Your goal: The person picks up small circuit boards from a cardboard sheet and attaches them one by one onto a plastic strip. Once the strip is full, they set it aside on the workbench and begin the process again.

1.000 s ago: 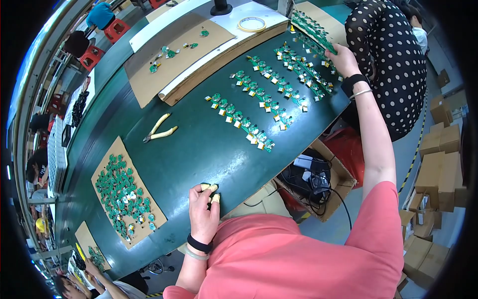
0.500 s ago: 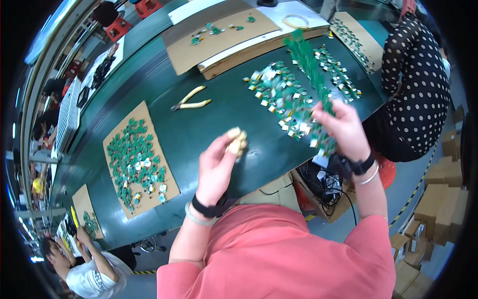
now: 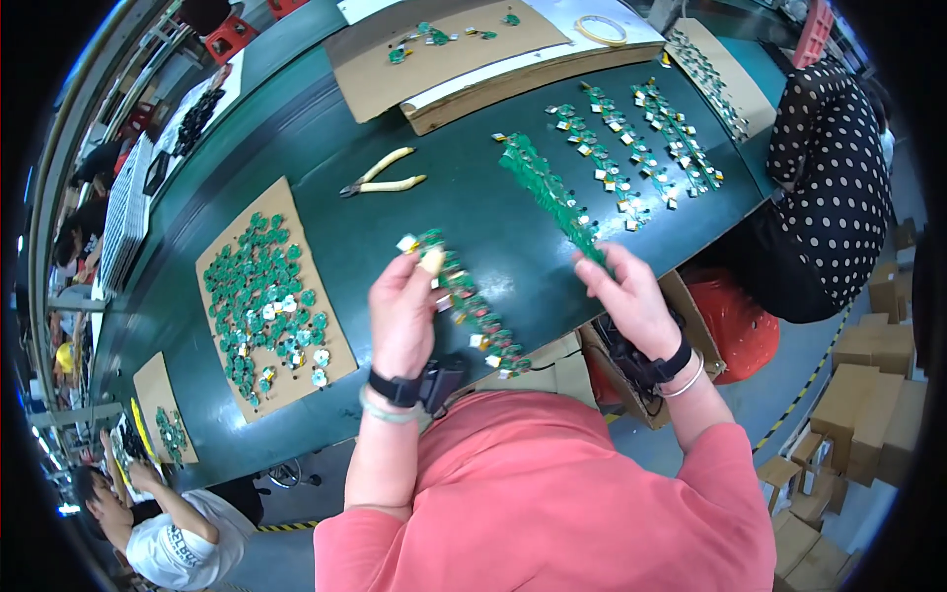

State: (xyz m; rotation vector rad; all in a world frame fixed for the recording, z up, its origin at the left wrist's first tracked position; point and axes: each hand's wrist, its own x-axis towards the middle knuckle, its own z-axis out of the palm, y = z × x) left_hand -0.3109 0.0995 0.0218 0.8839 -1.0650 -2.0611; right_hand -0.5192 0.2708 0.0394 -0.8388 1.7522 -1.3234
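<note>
The largest thing is the green bench (image 3: 473, 197); on it lie the pliers (image 3: 385, 183), their handles apart, and I take them as the landmark. Beyond the pliers stands a wooden shelf (image 3: 533, 84) with white top, and to their left, reaching nearer to the person, a cardboard sheet (image 3: 342, 360). Well to the right of the pliers, several green circuit strips (image 3: 594, 148) with white tabs lie in slanting rows. Between these rows and the pliers is the tilted right-hand strip (image 3: 547, 192); the right hand (image 3: 639, 308) pinches its near end with thumb and fingers. On the near side of the pliers, a little to the right, is the left-hand strip (image 3: 473, 306), pinched at its far end by the left hand (image 3: 402, 311). Whether either strip touches the bench, I cannot tell. In my judgement, it is good to grip only the board edge, to keep both strips apart so that tabs do not catch, and to avoid bending the long free part. Smallest are the loose green boards (image 3: 258, 291), crowded on the sheet, left of the pliers.
</note>
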